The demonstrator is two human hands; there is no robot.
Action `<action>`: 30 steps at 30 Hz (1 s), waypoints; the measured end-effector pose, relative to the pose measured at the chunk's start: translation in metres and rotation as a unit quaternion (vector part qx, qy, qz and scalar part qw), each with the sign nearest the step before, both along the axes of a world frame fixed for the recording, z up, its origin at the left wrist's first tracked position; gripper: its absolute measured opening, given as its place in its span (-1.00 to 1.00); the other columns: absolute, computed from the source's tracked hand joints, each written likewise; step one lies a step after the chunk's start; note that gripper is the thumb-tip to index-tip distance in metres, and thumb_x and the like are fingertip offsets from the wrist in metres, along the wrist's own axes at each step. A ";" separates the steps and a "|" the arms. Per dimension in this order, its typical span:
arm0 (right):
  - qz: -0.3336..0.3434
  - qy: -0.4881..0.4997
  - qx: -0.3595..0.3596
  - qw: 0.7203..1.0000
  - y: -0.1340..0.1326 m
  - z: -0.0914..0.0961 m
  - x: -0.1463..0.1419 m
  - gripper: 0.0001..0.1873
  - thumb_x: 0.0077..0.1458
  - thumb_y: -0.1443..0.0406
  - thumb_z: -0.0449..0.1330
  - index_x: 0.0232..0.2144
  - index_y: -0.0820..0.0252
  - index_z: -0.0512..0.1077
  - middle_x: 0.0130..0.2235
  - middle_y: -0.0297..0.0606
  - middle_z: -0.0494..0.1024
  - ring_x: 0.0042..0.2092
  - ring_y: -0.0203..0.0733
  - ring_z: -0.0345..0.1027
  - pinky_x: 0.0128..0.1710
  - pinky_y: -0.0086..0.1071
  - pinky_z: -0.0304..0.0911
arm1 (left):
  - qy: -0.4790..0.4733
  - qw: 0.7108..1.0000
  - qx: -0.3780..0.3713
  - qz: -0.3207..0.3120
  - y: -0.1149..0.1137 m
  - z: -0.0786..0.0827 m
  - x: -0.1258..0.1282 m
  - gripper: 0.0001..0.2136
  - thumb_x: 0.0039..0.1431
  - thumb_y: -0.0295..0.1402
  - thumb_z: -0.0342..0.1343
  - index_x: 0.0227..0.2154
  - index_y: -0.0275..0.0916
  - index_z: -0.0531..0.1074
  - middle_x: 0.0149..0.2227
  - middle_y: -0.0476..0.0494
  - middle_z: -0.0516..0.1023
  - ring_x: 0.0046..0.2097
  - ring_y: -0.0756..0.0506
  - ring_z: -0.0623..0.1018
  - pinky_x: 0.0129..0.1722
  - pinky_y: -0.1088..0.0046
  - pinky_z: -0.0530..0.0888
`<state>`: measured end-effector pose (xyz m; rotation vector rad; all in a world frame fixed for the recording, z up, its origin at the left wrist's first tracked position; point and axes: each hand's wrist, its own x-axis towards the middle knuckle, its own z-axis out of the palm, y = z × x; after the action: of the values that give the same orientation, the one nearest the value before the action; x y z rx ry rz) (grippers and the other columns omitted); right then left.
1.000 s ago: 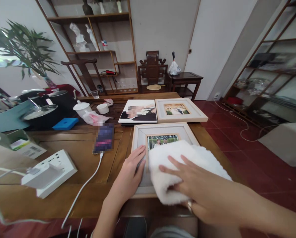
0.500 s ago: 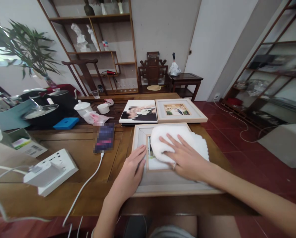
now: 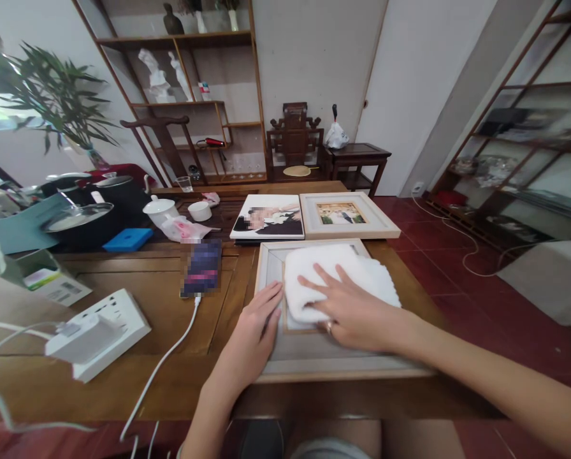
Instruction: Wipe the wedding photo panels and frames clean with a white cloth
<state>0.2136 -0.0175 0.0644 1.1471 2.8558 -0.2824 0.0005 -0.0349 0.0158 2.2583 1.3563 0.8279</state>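
Note:
A light wooden picture frame (image 3: 343, 366) with a pale mat lies flat at the table's front edge. On it, a folded white cloth (image 3: 309, 268) covers the small inner picture almost entirely. My right hand (image 3: 350, 309) presses down on the cloth with its fingers spread. Resting flat along the frame's left side is my left hand (image 3: 259, 322), its fingers stretched out, and nothing is in it. Just behind lie a second framed photo (image 3: 350, 233) and a white-edged photo panel (image 3: 269, 217), side by side.
To the left are a white power strip (image 3: 113, 331) with a plugged-in charger, a phone (image 3: 202, 268) on a white cable, a blue block (image 3: 127, 239), a lidded pan (image 3: 79, 220) and a white lidded bowl (image 3: 161, 209). A dark wooden chair (image 3: 295, 140) stands beyond the table (image 3: 180, 331).
My right hand has slid the white cloth a little to the left, over the inner picture's left part. My left hand stays on the frame's left side.

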 end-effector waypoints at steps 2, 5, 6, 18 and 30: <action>0.020 0.006 -0.036 0.999 -0.024 0.009 0.003 -0.50 -0.01 0.40 0.04 0.03 0.22 0.39 0.30 -0.11 -0.02 0.30 0.31 -0.40 0.15 0.33 -0.29 | 0.003 1.000 0.000 0.000 0.000 0.000 0.000 -0.62 0.28 -0.39 -0.14 0.10 -0.34 0.31 0.18 -0.27 0.32 0.24 -0.15 0.27 0.23 0.18 0.21; 0.051 0.028 -0.089 0.994 -0.051 0.023 0.009 -0.55 -0.01 0.39 0.05 -0.03 0.22 0.42 0.30 -0.15 0.02 0.31 0.21 -0.33 0.20 0.23 -0.27 | 0.011 1.000 -0.001 -0.003 0.001 0.001 0.000 -0.62 0.29 -0.39 -0.16 0.10 -0.35 0.31 0.19 -0.27 0.31 0.24 -0.14 0.26 0.23 0.19 0.20; 0.064 0.040 -0.110 0.991 -0.056 0.027 0.011 -0.55 0.00 0.40 0.05 -0.02 0.18 0.41 0.30 -0.19 0.03 0.31 0.15 -0.29 0.22 0.17 -0.27 | 0.016 1.000 -0.002 -0.003 0.001 0.001 0.000 -0.62 0.29 -0.40 -0.17 0.10 -0.35 0.31 0.19 -0.27 0.31 0.24 -0.13 0.25 0.24 0.20 0.20; -0.021 0.096 0.030 0.995 -0.019 -0.013 0.013 -0.46 -0.05 0.47 0.05 0.04 0.19 0.36 0.30 -0.18 0.04 0.32 0.09 -0.33 0.23 0.14 -0.30 | 0.017 1.000 0.004 -0.013 0.000 0.001 0.000 -0.62 0.29 -0.40 -0.18 0.11 -0.37 0.31 0.19 -0.28 0.30 0.24 -0.13 0.25 0.24 0.22 0.20; -0.052 0.062 0.085 0.993 0.054 -0.015 -0.003 -0.45 -0.01 0.42 0.01 0.07 0.12 0.36 0.31 -0.21 -0.02 0.32 0.15 -0.49 0.19 0.23 -0.42 | -0.006 1.000 0.009 -0.006 0.001 -0.003 -0.001 -0.64 0.28 -0.39 -0.14 0.07 -0.33 0.36 0.17 -0.27 0.35 0.23 -0.14 0.29 0.21 0.20 0.24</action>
<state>0.2105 0.0360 0.0490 1.3560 2.9823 -0.1185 -0.0006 -0.0338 0.0133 2.2686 1.3341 0.8526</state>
